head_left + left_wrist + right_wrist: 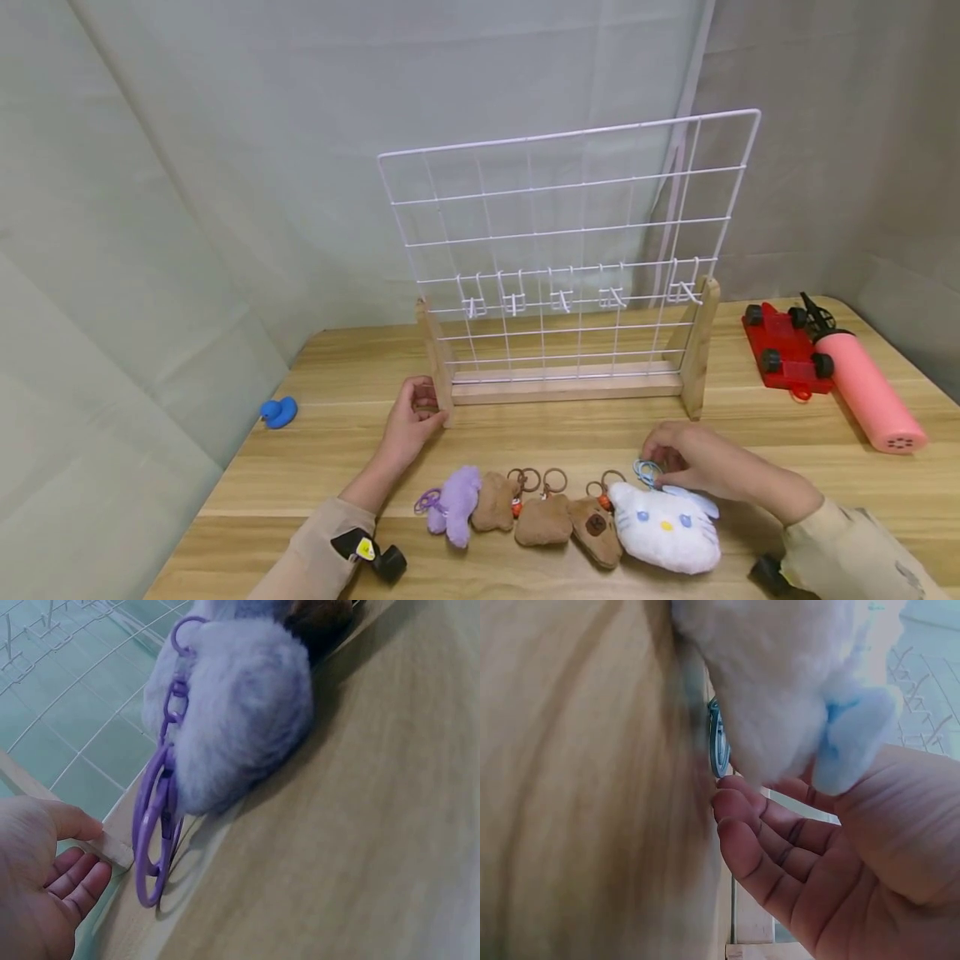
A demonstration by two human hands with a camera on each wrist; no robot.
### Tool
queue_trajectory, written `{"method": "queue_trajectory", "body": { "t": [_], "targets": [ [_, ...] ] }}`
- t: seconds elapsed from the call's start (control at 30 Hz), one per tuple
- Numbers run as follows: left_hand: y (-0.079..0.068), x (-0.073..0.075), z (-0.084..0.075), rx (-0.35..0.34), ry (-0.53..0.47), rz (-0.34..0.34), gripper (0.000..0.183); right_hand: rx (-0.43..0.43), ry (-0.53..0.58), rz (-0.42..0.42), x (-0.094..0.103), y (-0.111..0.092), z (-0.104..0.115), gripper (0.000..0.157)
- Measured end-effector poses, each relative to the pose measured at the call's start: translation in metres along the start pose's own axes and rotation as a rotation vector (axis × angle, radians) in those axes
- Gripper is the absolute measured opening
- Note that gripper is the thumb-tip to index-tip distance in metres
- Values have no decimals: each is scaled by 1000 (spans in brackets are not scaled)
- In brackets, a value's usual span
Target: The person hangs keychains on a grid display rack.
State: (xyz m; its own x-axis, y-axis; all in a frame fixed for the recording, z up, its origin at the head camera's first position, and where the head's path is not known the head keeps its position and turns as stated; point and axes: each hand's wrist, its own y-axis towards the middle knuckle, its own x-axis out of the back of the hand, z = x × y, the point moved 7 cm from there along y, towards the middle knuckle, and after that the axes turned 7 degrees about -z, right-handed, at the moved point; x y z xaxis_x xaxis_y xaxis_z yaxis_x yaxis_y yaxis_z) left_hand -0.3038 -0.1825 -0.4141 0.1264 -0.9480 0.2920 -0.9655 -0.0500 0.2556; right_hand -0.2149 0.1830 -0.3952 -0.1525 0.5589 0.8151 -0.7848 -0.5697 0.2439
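The left hand (408, 425) extends toward 1 o'clock (head view, 12 o'clock pointing away from the person). Its thumb and fingers grip the lower end of the pale wooden left upright (435, 354), the thumb on one side, the bent fingers on the other. The right hand (690, 454) extends toward 10 o'clock, palm down, fingers bent. Its thumb and index finger form a narrow gap at the light-blue metal clasp ring (714, 735); whether they pinch the ring cannot be told.

The white cat-head plush keychain (666, 529) lies at 7 o'clock from the right hand, just beside it; its clasp ring is at 9 o'clock. A row continues toward 9 o'clock from this plush: a brown plush with a dark round patch (596, 527), a squarish brown plush (543, 518), a tan-brown plush (492, 500) and a fuzzy purple plush (456, 502) with purple rings. The purple plush lies at 5 o'clock from the left hand.

The white wire grid panel (582, 230) stands tilted between wooden uprights, at 2 o'clock from the left hand. It carries five white wire hooks (514, 303) in one row.
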Motion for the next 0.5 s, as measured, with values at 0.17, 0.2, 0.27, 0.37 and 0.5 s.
{"method": "queue_trajectory", "body": {
  "t": [0.17,0.2,0.27,0.37,0.5],
  "targets": [
    [-1,1,0,-24,5,-3,50,-11,-10,0,-2,0,-1,21],
    [0,1,0,-29,8,-2,50,-10,-10,-2,-2,0,-1,21],
    [0,1,1,-23,6,-2,50,-15,-4,-4,-2,0,-2,22],
    [1,1,1,-14,-3,-2,51,-26,11,-8,-2,0,-4,23],
    [1,0,2,-2,-13,3,51,-44,30,-12,-2,-1,-5,24]
  ]
}}
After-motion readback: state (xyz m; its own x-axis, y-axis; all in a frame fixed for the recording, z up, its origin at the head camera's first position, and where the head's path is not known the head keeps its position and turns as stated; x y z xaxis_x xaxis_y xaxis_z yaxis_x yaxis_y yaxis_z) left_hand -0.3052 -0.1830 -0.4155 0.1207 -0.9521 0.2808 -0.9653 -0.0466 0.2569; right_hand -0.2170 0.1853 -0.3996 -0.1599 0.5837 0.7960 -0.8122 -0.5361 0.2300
